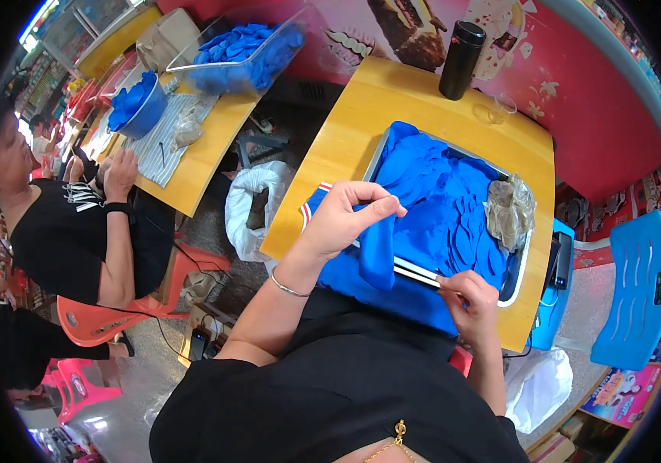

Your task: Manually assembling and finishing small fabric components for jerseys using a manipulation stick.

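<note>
My left hand (352, 216) is raised over the near left part of a rimmed tray (522, 282), its thumb and fingers pinched on a blue fabric-like piece (377, 258) that hangs down below them. Lower and to the right, my right hand (471, 301) grips the end of two thin white strips (415, 271). They run side by side toward the hanging piece; whether they touch it I cannot tell. Many flat, rounded blue pieces (454, 193) lie overlapped in the tray. More blue material (415, 312) lies at its near edge, in front of my body.
A crumpled clear bag (510, 210) lies at the tray's right side. On the yellow table (346, 116) stand a black bottle (462, 60) and a clear cup (500, 109). Left are a white sack (253, 208) and a seated person (76, 231); a blue chair (633, 289) is right.
</note>
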Demonstrator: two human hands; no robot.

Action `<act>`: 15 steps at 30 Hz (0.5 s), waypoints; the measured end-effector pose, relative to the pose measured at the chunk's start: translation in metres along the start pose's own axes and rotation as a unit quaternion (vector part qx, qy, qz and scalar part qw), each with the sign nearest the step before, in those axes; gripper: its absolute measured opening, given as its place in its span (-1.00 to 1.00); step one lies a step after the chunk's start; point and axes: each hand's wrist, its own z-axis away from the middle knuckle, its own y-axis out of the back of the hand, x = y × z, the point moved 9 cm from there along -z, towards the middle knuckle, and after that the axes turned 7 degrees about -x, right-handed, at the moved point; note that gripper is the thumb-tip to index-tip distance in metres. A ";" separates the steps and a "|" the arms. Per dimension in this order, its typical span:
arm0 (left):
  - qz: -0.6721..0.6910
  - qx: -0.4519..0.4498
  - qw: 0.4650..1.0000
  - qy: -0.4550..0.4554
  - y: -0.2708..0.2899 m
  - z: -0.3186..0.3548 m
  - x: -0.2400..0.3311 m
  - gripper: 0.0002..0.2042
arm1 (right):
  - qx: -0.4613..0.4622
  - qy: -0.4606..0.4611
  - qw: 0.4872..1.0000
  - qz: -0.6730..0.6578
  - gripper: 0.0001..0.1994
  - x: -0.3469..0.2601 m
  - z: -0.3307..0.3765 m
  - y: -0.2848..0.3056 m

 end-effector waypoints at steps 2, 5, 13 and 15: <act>0.050 0.006 0.998 0.032 0.000 0.003 -0.001 -0.84 | -0.004 -0.018 1.000 -0.022 -0.83 0.006 0.005 0.003; 0.078 0.010 0.996 0.044 -0.003 0.004 -0.004 -0.83 | -0.030 -0.087 0.993 -0.068 -0.85 0.027 0.023 0.003; -0.061 0.086 0.994 -0.009 -0.005 0.027 0.000 -0.87 | -0.260 -0.094 0.960 -0.038 -0.77 0.065 0.066 -0.009; -0.151 0.100 0.983 -0.011 0.000 0.036 0.008 -0.94 | -0.296 -0.087 0.950 -0.044 -0.75 0.066 0.076 -0.008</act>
